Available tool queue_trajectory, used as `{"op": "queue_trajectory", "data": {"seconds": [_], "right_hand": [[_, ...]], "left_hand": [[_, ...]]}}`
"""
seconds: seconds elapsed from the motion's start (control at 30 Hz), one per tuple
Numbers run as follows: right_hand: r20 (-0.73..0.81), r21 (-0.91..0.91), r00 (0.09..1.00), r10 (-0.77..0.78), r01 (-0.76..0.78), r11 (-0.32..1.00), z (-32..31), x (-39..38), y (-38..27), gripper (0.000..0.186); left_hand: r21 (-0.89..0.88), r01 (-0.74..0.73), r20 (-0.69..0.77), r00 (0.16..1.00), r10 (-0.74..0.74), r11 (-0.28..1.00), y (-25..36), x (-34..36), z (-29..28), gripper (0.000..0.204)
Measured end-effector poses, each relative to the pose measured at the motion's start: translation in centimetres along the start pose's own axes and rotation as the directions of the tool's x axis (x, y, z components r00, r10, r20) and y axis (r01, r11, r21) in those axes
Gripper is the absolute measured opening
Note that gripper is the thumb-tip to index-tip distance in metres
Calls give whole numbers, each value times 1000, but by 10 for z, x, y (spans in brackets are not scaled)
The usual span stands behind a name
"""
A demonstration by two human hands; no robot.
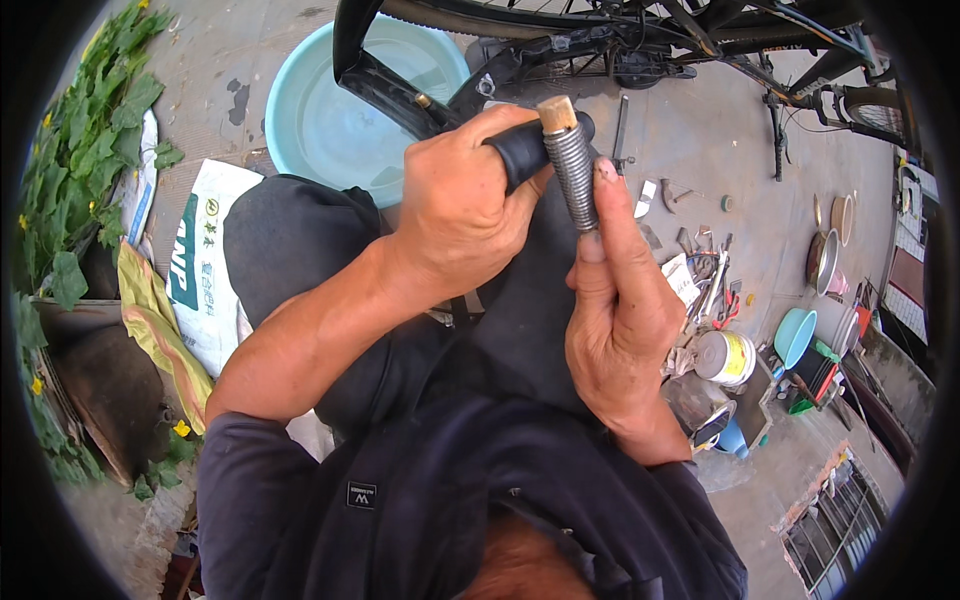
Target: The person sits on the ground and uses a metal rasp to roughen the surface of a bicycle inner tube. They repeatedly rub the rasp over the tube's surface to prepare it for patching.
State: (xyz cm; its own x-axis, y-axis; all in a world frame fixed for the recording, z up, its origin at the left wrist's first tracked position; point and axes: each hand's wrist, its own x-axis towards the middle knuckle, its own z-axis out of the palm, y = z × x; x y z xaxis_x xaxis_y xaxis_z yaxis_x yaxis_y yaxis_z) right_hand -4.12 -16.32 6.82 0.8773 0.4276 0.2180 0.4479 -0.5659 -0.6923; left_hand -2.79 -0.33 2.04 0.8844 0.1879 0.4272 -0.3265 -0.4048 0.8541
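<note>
My left hand point(455, 200) is closed around a black rubber inner tube point(515, 157), a bent stretch of it showing above my fingers. My right hand point(620, 300) grips a ridged silver metal tool point(570, 180) with a pale wooden end point(556, 112) between thumb and fingers, upright beside the tube at my left hand. Whether the tool touches the rubber I cannot tell. More dark tubing point(385, 95) with a brass valve runs up behind my left hand, over the edge of a light blue basin point(285, 110) holding water.
An upturned bicycle point(700, 35) spans the top. Scattered tools point(715, 280), a white bucket point(722, 355), small basins point(795, 335) and pans point(822, 260) lie at the right. A white sack point(208, 240) and leafy vines point(80, 170) are at the left; a metal grate point(830, 530) is lower right.
</note>
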Motion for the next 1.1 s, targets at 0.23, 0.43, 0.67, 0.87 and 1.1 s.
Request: {"op": "queue_trajectory", "data": {"seconds": [0.23,0.43,0.67,0.87,1.1], "right_hand": [[-7,-62,999,36,-37,997,-7,-8,1,41],[-95,57,994,56,-50,997,-4,8,-1,40],[51,-20,999,-5,6,1000,-3,5,-2,41],[60,-64,996,61,-57,996,-1,9,-6,42],[-64,43,995,75,-72,996,-9,3,6,40]], "left_hand": [[41,-6,20,1000,5,999,4,0,-3,14],[15,44,-24,999,-43,999,6,0,1,13],[4,63,-7,998,-63,998,-1,-2,-2,12],[-44,75,-40,996,-77,996,-3,-1,0,12],[8,70,-1,998,-70,998,4,1,-3,15]]}}
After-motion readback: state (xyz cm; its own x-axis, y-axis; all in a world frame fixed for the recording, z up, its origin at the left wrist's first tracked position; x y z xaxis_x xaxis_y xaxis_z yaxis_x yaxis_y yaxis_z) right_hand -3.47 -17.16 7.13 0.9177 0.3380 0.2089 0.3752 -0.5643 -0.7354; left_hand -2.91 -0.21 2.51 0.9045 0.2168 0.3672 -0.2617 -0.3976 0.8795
